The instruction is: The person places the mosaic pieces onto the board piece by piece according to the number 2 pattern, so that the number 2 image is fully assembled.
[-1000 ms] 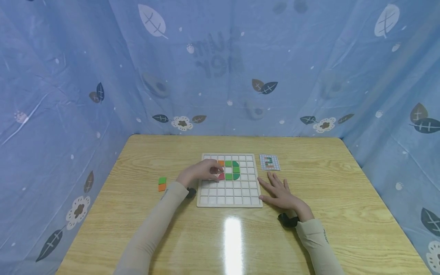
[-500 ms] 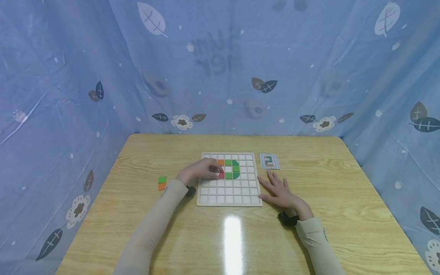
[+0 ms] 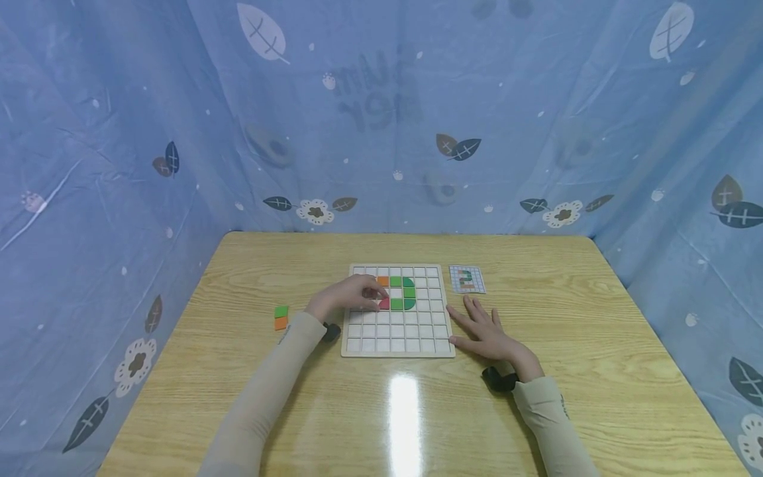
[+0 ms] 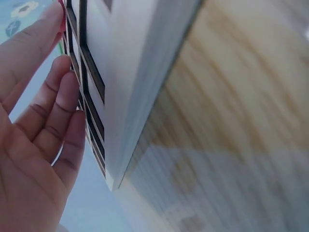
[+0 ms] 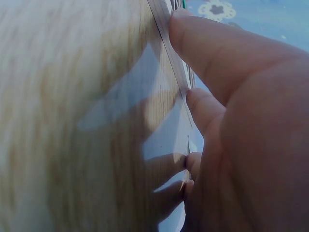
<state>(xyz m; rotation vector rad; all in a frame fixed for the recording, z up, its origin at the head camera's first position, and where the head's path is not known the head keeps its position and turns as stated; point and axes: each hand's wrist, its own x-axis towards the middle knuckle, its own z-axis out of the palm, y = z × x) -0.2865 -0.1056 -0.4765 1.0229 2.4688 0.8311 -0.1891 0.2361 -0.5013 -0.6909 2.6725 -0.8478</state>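
Observation:
A white square grid board (image 3: 401, 346) lies mid-table. My left hand (image 3: 352, 293) reaches over its left side, thumb and index finger pinching a red tile (image 3: 384, 305) with a rounded corner, set in a cell. In the left wrist view the thumb tip meets the red edge, and the other fingers (image 4: 65, 101) curve over the grid. Up and right of the red tile sit an orange tile (image 3: 383, 281), several green tiles (image 3: 409, 293) and darker green rounded ones (image 3: 408, 304). My right hand (image 3: 485, 336) lies spread, thumb and index fingertip at the board's right edge, holding nothing.
A small pattern card (image 3: 467, 279) showing a coloured figure on a grid lies beyond my right hand. Left of the board are a loose green tile (image 3: 281, 311) and an orange tile (image 3: 281, 323). A blue leaf-print curtain (image 3: 381, 119) surrounds the wooden table (image 3: 334, 417).

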